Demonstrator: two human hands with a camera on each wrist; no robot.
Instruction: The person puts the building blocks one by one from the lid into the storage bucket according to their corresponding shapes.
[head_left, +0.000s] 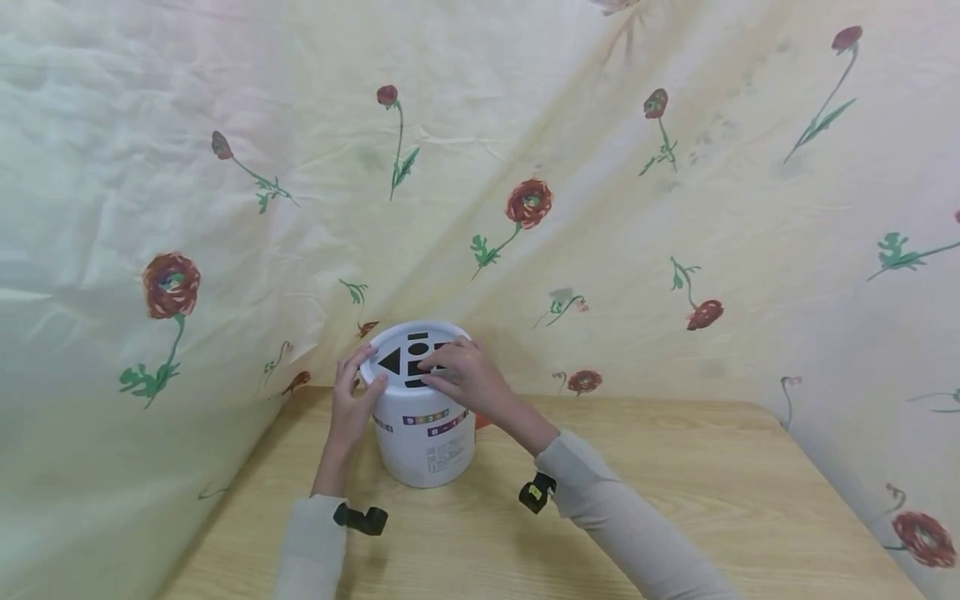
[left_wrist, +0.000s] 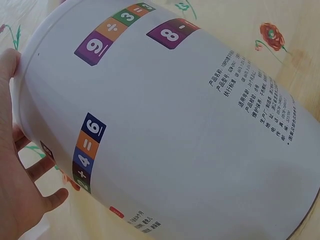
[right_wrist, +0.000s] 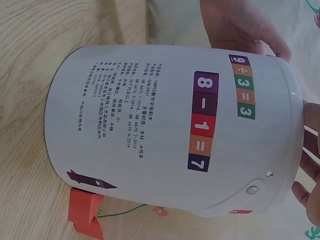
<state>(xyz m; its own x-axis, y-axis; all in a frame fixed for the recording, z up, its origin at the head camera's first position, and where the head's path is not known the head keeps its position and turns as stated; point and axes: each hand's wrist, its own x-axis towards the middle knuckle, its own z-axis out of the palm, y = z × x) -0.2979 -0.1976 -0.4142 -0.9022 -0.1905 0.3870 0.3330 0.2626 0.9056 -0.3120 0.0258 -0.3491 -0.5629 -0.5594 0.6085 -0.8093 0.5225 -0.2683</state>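
A white bucket (head_left: 423, 442) stands upright on the wooden table, printed with coloured sums. Its lid (head_left: 379, 349) has dark cut-outs in shapes such as a triangle, an oval and rectangles. My left hand (head_left: 354, 398) grips the lid's edge on the left, thumb on the near rim. Over the lid's right side my right hand (head_left: 474, 379) is bent, its fingertips and thumb close to the middle cut-outs. Whether a small piece sits between them cannot be made out. In the right wrist view, the right hand's fingers (right_wrist: 310, 160) curve above the lid.
A red-orange object (right_wrist: 86, 212) lies by the bucket's base on its right side. The wooden table (head_left: 675, 483) extends to the right and in front. A flowered cloth (head_left: 600, 250) hangs behind and to the left. Each wrist wears a black camera (head_left: 363, 520).
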